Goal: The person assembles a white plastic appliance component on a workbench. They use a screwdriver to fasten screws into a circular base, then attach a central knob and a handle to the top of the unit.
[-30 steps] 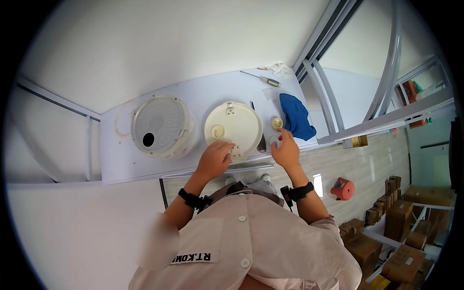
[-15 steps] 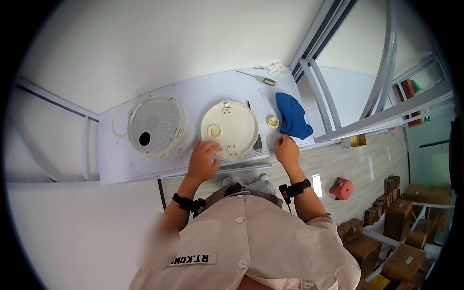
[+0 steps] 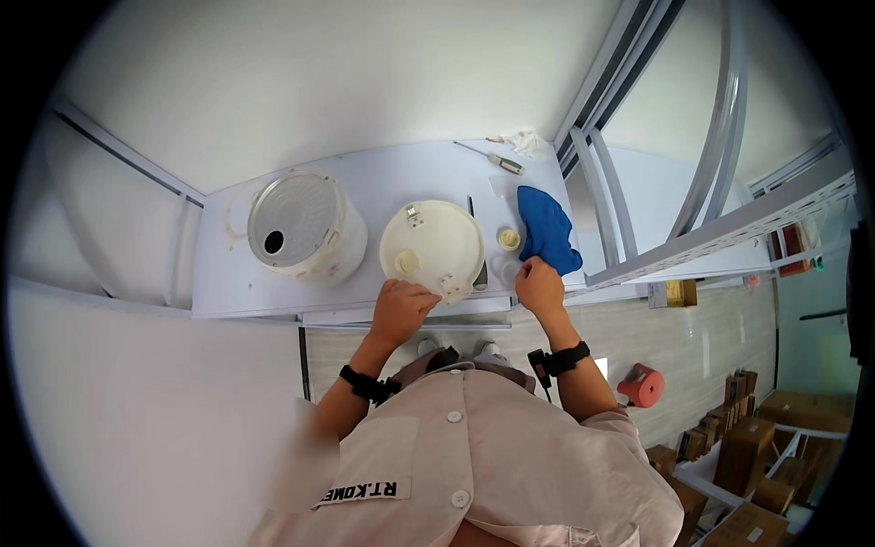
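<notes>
Cream and hard-looking, the lid [image 3: 433,246] lies on the desk [image 3: 392,175] between the pail [image 3: 344,239] and the blue cloth [image 3: 544,228]. The left hand [image 3: 401,310] sets bent fingers at the lid's near edge; the right hand [image 3: 540,284] bunches its fingertips beside the cloth and a clear disc [image 3: 503,263]. Whether either grips anything, I can't tell. I'd judge the lid stiff, light, smooth, best taken by opposite rims, clear of its brackets [image 3: 415,217].

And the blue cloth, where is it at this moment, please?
In the head view, the blue cloth lies toward the right end of the white table, right of the small cream cap and just beyond the right hand.
</notes>
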Tool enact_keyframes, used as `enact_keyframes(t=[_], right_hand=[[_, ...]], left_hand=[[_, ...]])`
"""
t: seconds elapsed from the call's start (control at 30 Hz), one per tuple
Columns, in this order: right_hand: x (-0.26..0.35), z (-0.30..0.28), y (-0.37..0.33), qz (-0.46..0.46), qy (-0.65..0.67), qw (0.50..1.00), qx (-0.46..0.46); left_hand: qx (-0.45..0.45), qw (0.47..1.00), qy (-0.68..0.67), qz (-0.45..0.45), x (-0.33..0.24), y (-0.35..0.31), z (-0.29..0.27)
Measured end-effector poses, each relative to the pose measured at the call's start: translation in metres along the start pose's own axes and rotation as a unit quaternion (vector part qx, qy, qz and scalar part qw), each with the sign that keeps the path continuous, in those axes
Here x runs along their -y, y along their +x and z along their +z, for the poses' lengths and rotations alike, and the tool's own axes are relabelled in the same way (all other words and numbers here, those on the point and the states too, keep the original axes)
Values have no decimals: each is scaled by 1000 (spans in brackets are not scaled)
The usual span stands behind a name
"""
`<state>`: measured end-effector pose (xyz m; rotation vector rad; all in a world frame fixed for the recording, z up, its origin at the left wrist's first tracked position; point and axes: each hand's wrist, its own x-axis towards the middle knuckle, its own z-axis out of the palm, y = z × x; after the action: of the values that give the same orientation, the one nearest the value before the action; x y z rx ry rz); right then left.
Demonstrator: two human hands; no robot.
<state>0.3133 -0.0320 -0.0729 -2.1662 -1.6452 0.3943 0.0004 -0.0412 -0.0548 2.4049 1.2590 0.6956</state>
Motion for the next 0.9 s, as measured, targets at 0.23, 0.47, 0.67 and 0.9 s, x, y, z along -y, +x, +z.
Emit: enact_keyframes(t=[0.23,0.47,0.67,0.9], right_hand=[[7,-40,5,-80,156,984,4],[-6,-48,6,-111,294,949,6],[-2,-69,2,-113,367,919,86],[11,-60,-2,-101,449,856,236]], left_hand=[[-20,999,-27,3,-32,7,27],[-30,995,-54,-82,-54,24,49],[-71,987,-74,-127,-78,40,51],[-148,918,-292,-225,-102,33,29]])
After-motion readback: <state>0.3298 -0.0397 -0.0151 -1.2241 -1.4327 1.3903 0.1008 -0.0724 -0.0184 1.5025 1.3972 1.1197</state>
